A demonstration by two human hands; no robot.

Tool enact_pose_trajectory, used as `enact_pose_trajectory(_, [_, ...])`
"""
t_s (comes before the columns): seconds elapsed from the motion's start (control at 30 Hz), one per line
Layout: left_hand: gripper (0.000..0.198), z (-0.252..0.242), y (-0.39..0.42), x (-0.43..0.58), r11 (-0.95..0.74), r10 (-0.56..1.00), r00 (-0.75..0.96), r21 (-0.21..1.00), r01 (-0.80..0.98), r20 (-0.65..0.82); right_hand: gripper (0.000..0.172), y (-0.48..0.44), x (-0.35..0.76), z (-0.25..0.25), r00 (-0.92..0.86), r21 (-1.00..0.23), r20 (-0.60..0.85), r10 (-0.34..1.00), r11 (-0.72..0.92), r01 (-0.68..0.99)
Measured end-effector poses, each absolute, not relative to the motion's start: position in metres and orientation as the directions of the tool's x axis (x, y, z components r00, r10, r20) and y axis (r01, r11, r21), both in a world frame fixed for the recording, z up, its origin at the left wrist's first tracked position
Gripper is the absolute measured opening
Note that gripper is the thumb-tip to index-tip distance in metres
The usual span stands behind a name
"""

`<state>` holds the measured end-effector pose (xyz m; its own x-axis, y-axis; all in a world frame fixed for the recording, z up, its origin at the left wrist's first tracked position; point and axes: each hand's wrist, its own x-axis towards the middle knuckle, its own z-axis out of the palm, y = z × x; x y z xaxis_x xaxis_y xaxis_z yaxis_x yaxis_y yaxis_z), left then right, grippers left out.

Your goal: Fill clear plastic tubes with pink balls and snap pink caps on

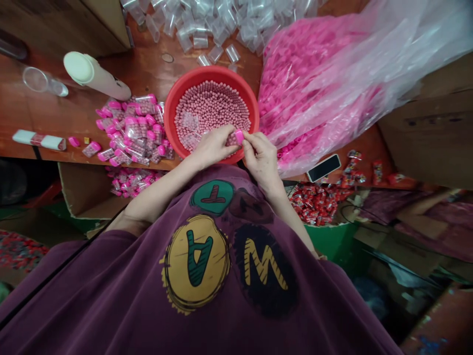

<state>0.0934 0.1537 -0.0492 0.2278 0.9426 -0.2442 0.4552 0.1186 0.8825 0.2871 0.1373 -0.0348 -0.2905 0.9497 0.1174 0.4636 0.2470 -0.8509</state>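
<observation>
My left hand [216, 144] is closed round a small clear bottle of pink beads [231, 140] at the front of the red bowl [169, 106]. A pink cap [239, 137] sits on the bottle's end. From the other side, the thumb and fingers of my right hand [260, 154] pinch at that cap. Pink beads [214, 106] fill much of the bowl, and a few clear containers [190, 121] lie on them. Left of the bowl is a pile of filled, pink-capped bottles [135, 130].
A large clear bag of pink caps [310, 74] lies on the right, beside a phone [323, 168]. Empty clear bottles [221, 19] are heaped at the back. A pale cylinder [96, 76] is at left. Below the table edge, an open carton [88, 190] and red wrapped pieces [314, 203] show.
</observation>
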Motion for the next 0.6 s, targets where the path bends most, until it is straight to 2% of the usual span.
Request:
enact_pose_trajectory(0.1, [0.018,-0.051,0.149,0.090,0.079,0.929,0.257,0.818,0.570,-0.268,0.040,0.133,0.285,-0.037,-0.325,-0.838,0.105,0.940,0.259,0.479])
enact_pose_trajectory(0.37, [0.029,-0.052,0.147,0.106,0.278,0.894,0.273,0.918,0.283,-0.355,0.040,0.132,0.286,-0.032,-0.388,-0.807,0.091,0.917,0.296,0.510])
enact_pose_trajectory(0.6, [0.032,-0.043,0.146,0.108,0.305,0.893,0.269,0.924,0.228,-0.361,0.043,0.125,0.285,-0.029,-0.361,-0.811,0.091,0.928,0.280,0.514])
